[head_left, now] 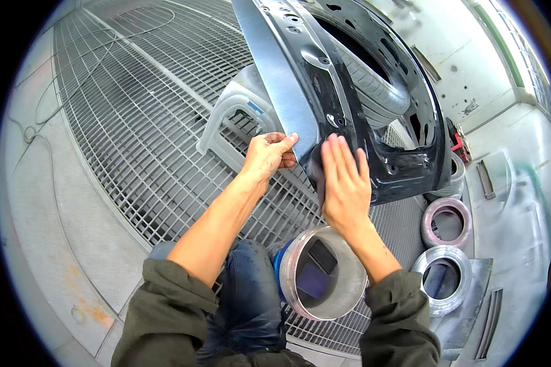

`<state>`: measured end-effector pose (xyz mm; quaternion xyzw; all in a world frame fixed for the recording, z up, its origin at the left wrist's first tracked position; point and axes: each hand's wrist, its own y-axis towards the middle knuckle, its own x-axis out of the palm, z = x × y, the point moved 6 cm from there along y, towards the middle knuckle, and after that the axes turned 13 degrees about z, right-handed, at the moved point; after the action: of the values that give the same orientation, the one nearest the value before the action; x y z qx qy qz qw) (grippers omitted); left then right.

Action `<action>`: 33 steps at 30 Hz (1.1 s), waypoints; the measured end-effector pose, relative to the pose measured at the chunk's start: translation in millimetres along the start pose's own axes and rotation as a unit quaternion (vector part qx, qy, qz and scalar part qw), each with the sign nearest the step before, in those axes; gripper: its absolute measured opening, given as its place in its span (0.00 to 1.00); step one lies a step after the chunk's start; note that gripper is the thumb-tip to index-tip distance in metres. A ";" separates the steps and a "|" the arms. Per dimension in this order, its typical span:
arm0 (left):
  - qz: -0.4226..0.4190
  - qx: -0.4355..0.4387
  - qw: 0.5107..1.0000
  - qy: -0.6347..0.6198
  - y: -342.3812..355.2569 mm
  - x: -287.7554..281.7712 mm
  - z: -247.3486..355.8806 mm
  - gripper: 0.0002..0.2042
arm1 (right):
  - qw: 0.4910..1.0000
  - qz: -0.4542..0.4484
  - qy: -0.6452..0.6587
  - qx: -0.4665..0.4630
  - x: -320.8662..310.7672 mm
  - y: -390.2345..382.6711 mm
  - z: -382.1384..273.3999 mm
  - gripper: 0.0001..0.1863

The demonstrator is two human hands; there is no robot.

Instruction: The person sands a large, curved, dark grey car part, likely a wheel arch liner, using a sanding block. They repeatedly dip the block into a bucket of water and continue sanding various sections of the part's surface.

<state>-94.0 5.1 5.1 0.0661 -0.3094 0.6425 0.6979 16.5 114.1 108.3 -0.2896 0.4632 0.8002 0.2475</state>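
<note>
While both hands were found at work on the near end of the dark vehicle panel (324,92), the panel itself lay ahead of the person, its long bluish face (281,79) running from that end away toward the upper left. The near corner stood between the hands — the left hand (266,158) on its left side, the right hand (347,186) on its right.

The left hand was found pinching the bluish margin, thumb laid over the face and the other fingers curled toward its underside. The right hand was grasping nothing visible: it lay flat, fingers extended and pointing away from the person, along the black inner side beside the corner. A dark grey piece (315,164) showed between the right palm and the corner; whether it was a loose pad or part of the panel could not be told. Of the two, the right hand was the nearer to the panel's black lower edge, the left to the bluish margin.

A tyre (376,95) showed through the panel's opening, and a grey stool (245,85) stood to its left on the floor grating (153,116). A round bucket (349,260) stood below the right hand.
</note>
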 end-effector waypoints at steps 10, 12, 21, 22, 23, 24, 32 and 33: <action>0.000 -0.002 1.000 -0.013 -2.3 6.0 1.8 0.15 | 1.000 -0.022 0.008 -0.017 2.7 -12.8 -26.7 0.29; -0.006 -0.003 1.000 -0.006 2.1 1.2 -3.1 0.15 | 0.999 -0.031 -0.008 -0.015 11.6 -24.3 -45.7 0.29; 0.004 -0.014 1.000 -0.005 0.8 4.4 -4.3 0.15 | 0.998 -0.027 -0.003 -0.057 6.3 -19.2 -32.5 0.28; 0.002 -0.009 1.000 -0.008 2.7 1.4 -5.3 0.15 | 0.997 -0.028 0.017 -0.068 1.8 -16.2 -23.4 0.28; 0.010 -0.005 1.000 -0.008 1.4 1.8 -3.3 0.15 | 0.996 -0.032 0.034 -0.079 -1.2 -12.2 -17.3 0.28; 0.017 -0.002 1.000 -0.007 -0.3 2.1 -0.7 0.14 | 0.999 -0.014 0.004 -0.039 -1.2 -2.2 -9.8 0.28; 0.016 0.008 1.000 -0.011 -2.9 6.5 0.3 0.14 | 0.998 -0.008 -0.017 -0.060 -4.1 1.3 -2.5 0.28; 0.020 0.008 1.000 -0.011 -3.1 8.1 0.4 0.14 | 0.999 0.001 -0.038 -0.036 -0.6 -0.4 -3.3 0.28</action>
<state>-91.4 11.3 10.6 0.0730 -0.3132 0.6582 0.6807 17.9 111.3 107.2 -0.2677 0.4247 0.8268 0.2537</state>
